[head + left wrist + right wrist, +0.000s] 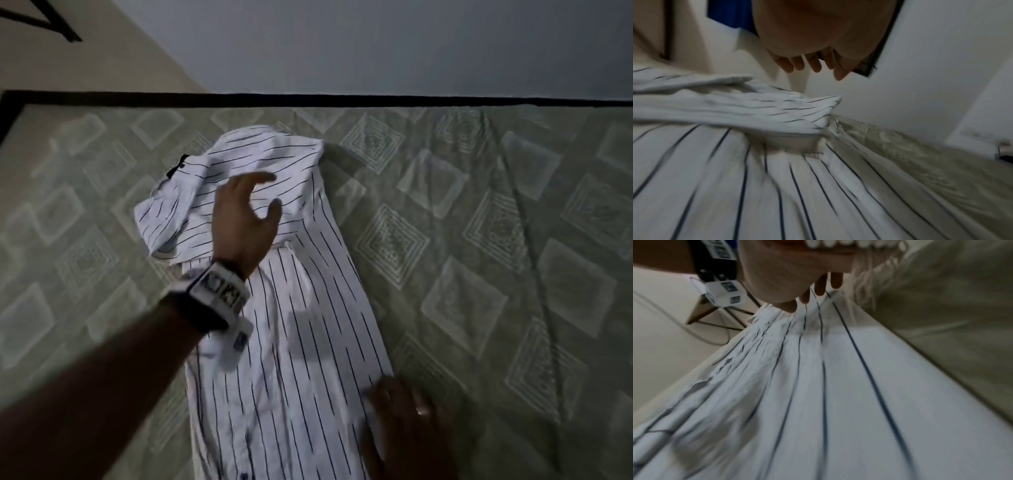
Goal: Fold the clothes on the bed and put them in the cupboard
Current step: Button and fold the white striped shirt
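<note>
Left hand (245, 219), centre of the head view: fingers spread and loosely curved, holding nothing. It hovers just above the shoulder area of the striped shirt (301, 342); the left wrist view shows the fingertips (816, 65) clear of the cloth.

Right hand (407, 421), lower right of the head view: lies flat along the shirt's right edge, fingers straight, nothing gripped. In the right wrist view the fingers (835, 281) run along the stripes, apparently pressing the cloth down, though blur hides the exact contact.

The shirt lies lengthwise on the bed (513, 240), running from the bottom centre of the frame up toward the middle, already narrowed into a long strip. Its upper end is bunched, and 1 sleeve (164, 219) sticks out crumpled toward the left. A dark collar tab (178, 166) shows at the upper left of the bunch.

Judgement: step in hand is squaring the upper end before the crosswise fold. To do it well:
1. Keep the right palm pinning the hem side so the strip does not slide.
2. Lay the loose sleeve flat inside the strip's width.
3. Smooth from the middle toward the collar to push out wrinkles.

The cupboard is not in view.
</note>
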